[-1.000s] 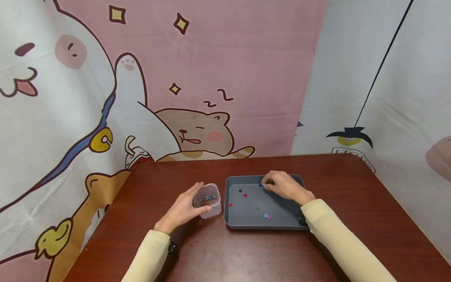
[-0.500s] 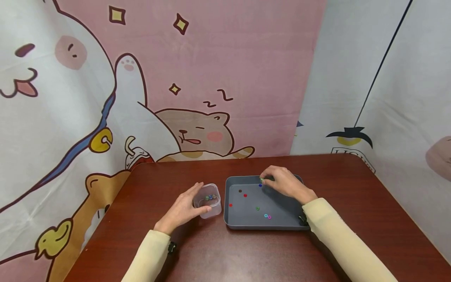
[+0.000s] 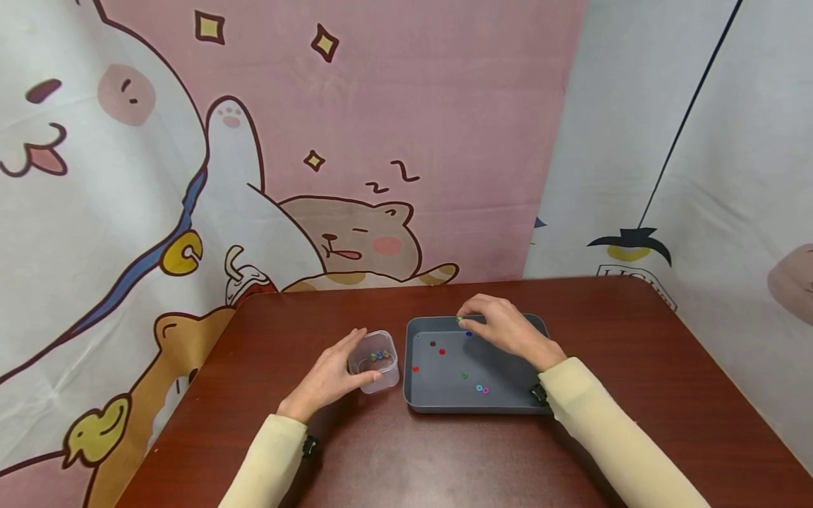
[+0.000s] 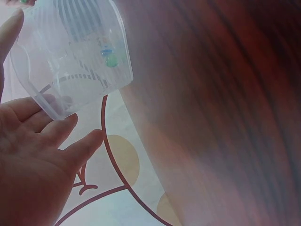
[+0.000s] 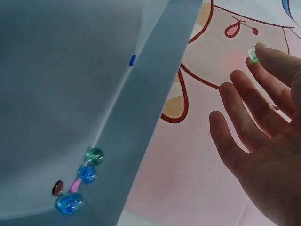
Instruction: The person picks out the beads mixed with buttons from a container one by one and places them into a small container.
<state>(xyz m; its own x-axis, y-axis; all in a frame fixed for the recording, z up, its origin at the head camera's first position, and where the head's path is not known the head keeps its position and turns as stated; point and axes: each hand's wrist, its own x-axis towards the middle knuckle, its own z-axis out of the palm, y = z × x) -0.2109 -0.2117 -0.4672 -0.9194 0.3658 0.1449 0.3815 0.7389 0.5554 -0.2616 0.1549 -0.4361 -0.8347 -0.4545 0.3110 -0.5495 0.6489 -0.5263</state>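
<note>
My left hand (image 3: 325, 379) holds a clear plastic box (image 3: 384, 382) between thumb and fingers, left of the grey tray (image 3: 444, 408). Inside the box lie a few glass marbles; a green marble (image 4: 111, 60) and a blue one show in the left wrist view. Above the tray's far side, my right hand (image 3: 508, 334) pinches a clear green marble (image 5: 253, 54) between thumb and index finger, its other fingers spread loosely. In the right wrist view, a green marble (image 5: 94, 156) and two blue marbles (image 5: 86, 173) sit along the tray's edge.
Small coloured beads are scattered in the tray, among them a red bead (image 3: 442, 351), a blue bead (image 3: 468, 334), a green ring (image 3: 464, 375) and a cyan ring (image 3: 479, 388). Beneath everything is a brown wooden table (image 3: 368, 458), with a printed cloth (image 3: 483, 141) hanging behind it.
My right hand has lifted the green marble off the tray floor and carried it a little left. The left hand and the plastic box have stayed in place.
</note>
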